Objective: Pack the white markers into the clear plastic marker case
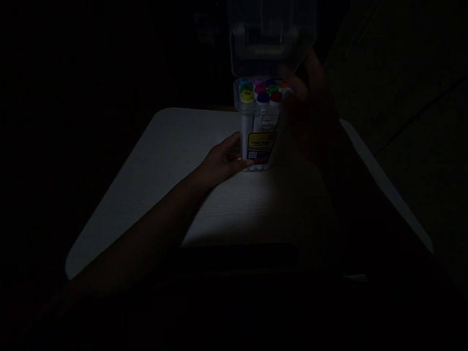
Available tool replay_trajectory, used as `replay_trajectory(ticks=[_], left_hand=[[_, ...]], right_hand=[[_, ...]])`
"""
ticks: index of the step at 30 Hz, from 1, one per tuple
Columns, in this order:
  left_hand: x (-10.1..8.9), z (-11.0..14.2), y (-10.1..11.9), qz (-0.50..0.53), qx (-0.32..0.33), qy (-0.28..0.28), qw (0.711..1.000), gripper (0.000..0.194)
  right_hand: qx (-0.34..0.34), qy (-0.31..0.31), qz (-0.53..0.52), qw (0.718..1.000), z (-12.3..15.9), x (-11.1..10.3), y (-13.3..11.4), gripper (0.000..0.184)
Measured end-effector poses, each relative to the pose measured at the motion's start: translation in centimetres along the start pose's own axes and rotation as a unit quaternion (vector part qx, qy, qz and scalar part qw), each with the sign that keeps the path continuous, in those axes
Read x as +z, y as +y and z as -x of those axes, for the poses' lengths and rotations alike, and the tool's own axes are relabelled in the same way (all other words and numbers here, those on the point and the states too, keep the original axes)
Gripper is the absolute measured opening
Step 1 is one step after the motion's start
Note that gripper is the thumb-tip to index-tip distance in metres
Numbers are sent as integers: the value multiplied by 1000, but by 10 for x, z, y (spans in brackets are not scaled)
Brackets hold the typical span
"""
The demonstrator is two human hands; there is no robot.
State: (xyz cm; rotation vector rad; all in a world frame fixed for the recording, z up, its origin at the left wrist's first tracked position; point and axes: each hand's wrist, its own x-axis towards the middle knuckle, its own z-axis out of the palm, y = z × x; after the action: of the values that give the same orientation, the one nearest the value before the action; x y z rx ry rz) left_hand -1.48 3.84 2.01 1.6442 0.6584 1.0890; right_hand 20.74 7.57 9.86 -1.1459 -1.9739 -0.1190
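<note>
A clear plastic marker case (244, 122) stands upright on the white table, its lid (268, 63) raised and leaning back. Inside are several markers (247, 96) with yellow, purple, red, pink, green, blue and orange caps. A dark label (261, 146) with a yellow top is on the front. My left hand (219, 158) holds the case low on its left side, thumb across the front and fingers behind. Beside the top right corner, close to the caps and lid, is my right hand (310, 107). It is dark and blurred, so its grip cannot be made out.
The pale wood-grain table (146, 170) has rounded corners, and a dark slot or strip (237, 256) runs along its near edge. A thin cable (420, 117) crosses the dim floor at right. Deep shadow covers most of the surroundings.
</note>
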Motion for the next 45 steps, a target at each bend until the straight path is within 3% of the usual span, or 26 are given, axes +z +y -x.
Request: replay_trajectory(ticks=[4, 8, 12, 15, 18, 21, 25, 32, 38, 42, 45], left_hand=[[0, 0, 1, -2, 0, 5, 1000, 67], [1, 1, 2, -4, -4, 2, 1000, 67], [1, 0, 4, 2, -5, -5, 1000, 70], [2, 0, 5, 6, -6, -4, 1000, 73], [2, 0, 4, 8, -4, -8, 1000, 72], [3, 0, 4, 3, -3, -8, 1000, 70], [3, 0, 4, -8, -10, 0, 1000, 71], [2, -1, 2, -8, -4, -6, 1000, 71], [1, -1, -1, -10, 9, -18, 1000, 73], [-2, -1, -5, -15, 19, -22, 999, 72], [-3, -1, -7, -18, 21, -17, 999, 74]], right_hand=[[12, -7, -107, 994, 14, -15, -20, 75], [-23, -20, -174, 984, 24, -14, -27, 83], [-13, -15, -126, 992, 29, -11, -24, 79], [-52, 21, -102, 993, 34, -16, -29, 67], [-94, 64, 1, 994, 35, -27, -46, 62], [-92, 19, 101, 990, 32, -38, -67, 64], [-65, -26, 117, 991, 28, -42, -80, 56], [-30, -16, 96, 995, 30, -34, -78, 55], [-134, 58, 36, 989, 31, -25, -54, 51], [-198, 108, -59, 972, 26, -11, -32, 70], [-178, 102, -65, 977, 24, -4, -26, 80]])
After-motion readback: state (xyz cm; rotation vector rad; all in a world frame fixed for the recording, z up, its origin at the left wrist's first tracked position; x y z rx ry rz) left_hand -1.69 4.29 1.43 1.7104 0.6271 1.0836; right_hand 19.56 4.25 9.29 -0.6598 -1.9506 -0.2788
